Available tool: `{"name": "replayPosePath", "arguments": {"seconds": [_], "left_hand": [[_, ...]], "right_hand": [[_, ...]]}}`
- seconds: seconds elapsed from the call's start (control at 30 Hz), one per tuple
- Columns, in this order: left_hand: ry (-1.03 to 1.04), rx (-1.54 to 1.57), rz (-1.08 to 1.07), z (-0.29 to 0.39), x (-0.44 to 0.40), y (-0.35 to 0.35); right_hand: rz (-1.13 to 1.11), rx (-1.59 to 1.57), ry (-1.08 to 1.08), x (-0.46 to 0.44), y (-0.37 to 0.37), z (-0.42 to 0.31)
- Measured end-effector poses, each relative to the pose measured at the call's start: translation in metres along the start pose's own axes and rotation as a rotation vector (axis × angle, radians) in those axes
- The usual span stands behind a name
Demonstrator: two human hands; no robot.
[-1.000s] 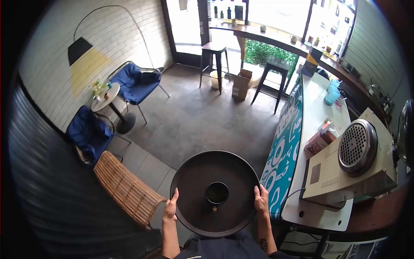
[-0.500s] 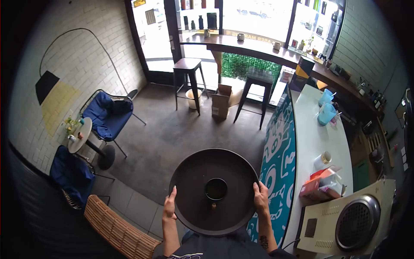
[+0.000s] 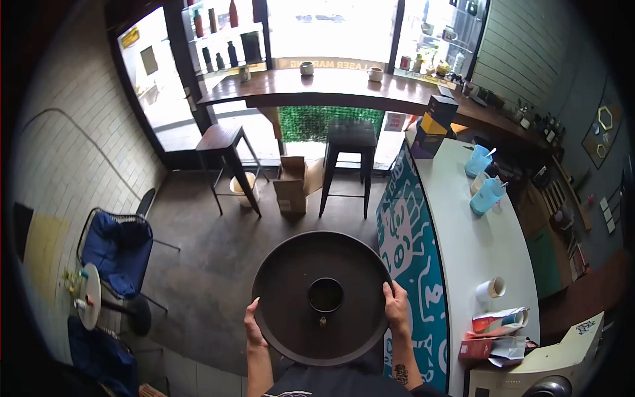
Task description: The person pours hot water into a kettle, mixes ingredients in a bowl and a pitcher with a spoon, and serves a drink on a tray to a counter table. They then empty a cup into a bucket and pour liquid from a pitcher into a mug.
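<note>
In front of my body I hold a large round dark tray [image 3: 284, 324] with a raised rim, roughly level. My left hand [image 3: 253, 324] is closed on its left edge, the thumb over the rim. My right hand [image 3: 396, 306] grips the right edge the same way. A small round dark cup [image 3: 326, 295] filled with dark liquid stands near the tray's middle. Just below the cup lies a tiny pale brown item [image 3: 323, 322], too small to name. My fingers beneath the tray are hidden.
A white counter [image 3: 456, 231] with blue cups [image 3: 487, 196], a white cup [image 3: 490, 289] and packets [image 3: 497, 322] runs along the right. Ahead are two stools [image 3: 351, 142] [image 3: 221, 139], a cardboard box [image 3: 291, 192] and a wooden window bar [image 3: 331, 85]. Blue-cushioned chairs [image 3: 119, 251] stand left.
My view has turned left-to-right and moved forward; the window bar and stools look nearer. The chairs have slid toward the lower left. Both hands keep their hold on the tray.
</note>
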State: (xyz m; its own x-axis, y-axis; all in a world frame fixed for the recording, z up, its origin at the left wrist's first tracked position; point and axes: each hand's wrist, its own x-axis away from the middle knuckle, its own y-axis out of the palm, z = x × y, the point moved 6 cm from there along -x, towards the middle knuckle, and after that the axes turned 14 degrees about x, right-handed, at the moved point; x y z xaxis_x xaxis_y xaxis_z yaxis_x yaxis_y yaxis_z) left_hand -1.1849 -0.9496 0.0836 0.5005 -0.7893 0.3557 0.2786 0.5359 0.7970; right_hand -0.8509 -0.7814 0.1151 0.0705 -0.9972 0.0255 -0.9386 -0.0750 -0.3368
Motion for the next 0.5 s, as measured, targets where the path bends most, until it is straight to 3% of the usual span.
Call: {"name": "replayPosePath", "arguments": {"seconds": [0.17, 0.4, 0.5], "left_hand": [[-0.117, 0.035, -0.111, -0.001, -0.096, 0.086], [-0.089, 0.196, -0.165, -0.008, -0.197, 0.136], [-0.142, 0.203, -0.193, -0.018, -0.242, 0.157]], "right_hand": [[0.128, 0.025, 0.005, -0.085, 0.006, -0.033], [0.246, -0.039, 0.02, -0.181, 0.02, -0.058], [0.188, -0.01, 0.054, -0.236, 0.031, -0.04]]}}
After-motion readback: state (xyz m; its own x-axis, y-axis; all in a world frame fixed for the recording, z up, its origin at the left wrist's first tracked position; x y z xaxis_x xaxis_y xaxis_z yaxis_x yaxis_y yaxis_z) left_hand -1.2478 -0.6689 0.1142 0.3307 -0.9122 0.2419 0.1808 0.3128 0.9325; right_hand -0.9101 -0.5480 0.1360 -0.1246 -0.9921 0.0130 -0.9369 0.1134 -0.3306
